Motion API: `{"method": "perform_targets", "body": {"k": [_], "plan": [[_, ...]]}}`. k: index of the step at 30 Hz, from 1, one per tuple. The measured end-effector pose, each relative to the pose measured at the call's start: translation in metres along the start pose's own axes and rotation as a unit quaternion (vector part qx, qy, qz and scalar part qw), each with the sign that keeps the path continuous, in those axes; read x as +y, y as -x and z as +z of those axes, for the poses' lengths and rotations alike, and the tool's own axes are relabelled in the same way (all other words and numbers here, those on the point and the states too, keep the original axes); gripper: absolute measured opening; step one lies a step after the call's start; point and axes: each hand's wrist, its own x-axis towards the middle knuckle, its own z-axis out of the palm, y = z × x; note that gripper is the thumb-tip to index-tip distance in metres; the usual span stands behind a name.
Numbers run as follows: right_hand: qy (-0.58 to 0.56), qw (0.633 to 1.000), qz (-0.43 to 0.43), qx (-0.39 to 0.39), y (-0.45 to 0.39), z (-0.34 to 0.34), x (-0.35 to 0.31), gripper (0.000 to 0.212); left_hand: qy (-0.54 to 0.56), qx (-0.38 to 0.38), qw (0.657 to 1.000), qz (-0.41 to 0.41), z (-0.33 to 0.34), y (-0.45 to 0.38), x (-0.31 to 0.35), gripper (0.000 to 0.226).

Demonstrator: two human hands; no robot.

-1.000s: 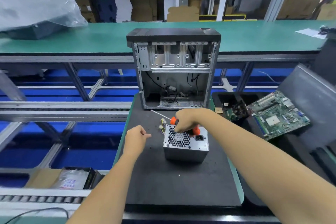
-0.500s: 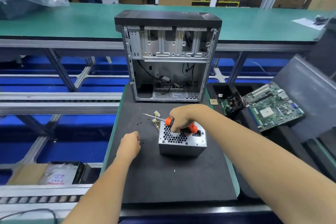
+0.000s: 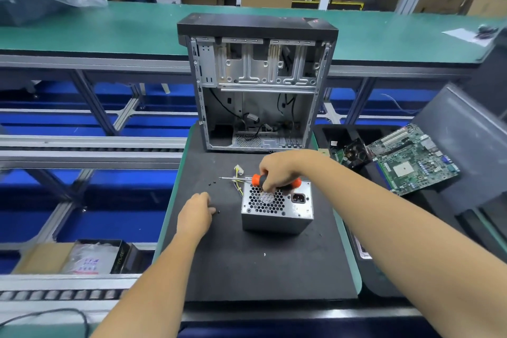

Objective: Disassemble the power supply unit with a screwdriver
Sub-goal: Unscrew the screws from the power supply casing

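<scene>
1. The right hand (image 3: 278,171) is curling its fingers around the black and orange handle of a screwdriver (image 3: 270,180), holding it lying flat across the top rear edge of the power supply unit (image 3: 277,207).
2. The screwdriver's long axis is running left to right, with its thin metal shaft pointing left, past the unit's edge and over the mat.
3. The left hand (image 3: 196,214) is resting on the black foam mat (image 3: 260,263), fingers loosely curled; whether it is pinching anything cannot be told. A small black screw (image 3: 218,211) is lying just beside its fingertips.
4. The power supply unit is sitting near the middle of the mat, directly beneath the right hand and just to the right of the left hand. Its honeycomb fan grille and power socket are facing up toward the camera.
5. The right hand is the nearer one, touching the unit's top; for another screw, the driver tip would probably need to swing down from horizontal toward the grille face.
6. Beyond the unit, an emptied computer case (image 3: 258,82) is standing open, and a green motherboard (image 3: 411,158) is lying in a tray to the right.
</scene>
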Motion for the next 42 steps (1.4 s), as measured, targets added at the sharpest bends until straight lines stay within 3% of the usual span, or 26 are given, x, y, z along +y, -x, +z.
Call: {"method": "perform_targets", "body": {"k": [4, 8, 11, 15, 23, 30, 42], "plan": [[0.026, 0.997, -0.018, 0.076, 0.020, -0.016, -0.007, 0.024, 0.141, 0.072, 0.987, 0.012, -0.015, 0.010, 0.015, 0.019], [0.056, 0.985, -0.048, 0.158, 0.047, -0.028, -0.020, 0.020, 0.242, 0.080, 0.962, 0.093, -0.041, 0.029, 0.043, 0.031], [0.070, 0.976, -0.070, 0.195, 0.067, -0.030, -0.028, 0.024, 0.276, 0.077, 0.948, 0.140, -0.050, 0.045, 0.063, 0.026], [0.082, 0.967, -0.096, 0.222, 0.091, -0.028, -0.038, 0.020, 0.281, 0.078, 0.944, 0.155, -0.053, 0.067, 0.073, 0.012], [0.095, 0.962, -0.107, 0.234, 0.109, -0.016, -0.048, 0.013, 0.175, 0.055, 0.968, 0.173, -0.050, 0.085, 0.072, 0.012], [0.117, 0.954, -0.108, 0.254, 0.104, -0.011, -0.051, 0.020, 0.169, 0.099, 0.966, 0.172, -0.046, 0.089, 0.079, 0.005], [0.132, 0.944, -0.118, 0.278, 0.102, -0.006, -0.064, 0.031, 0.156, 0.075, 0.967, 0.188, -0.052, 0.085, 0.080, 0.018]]}}
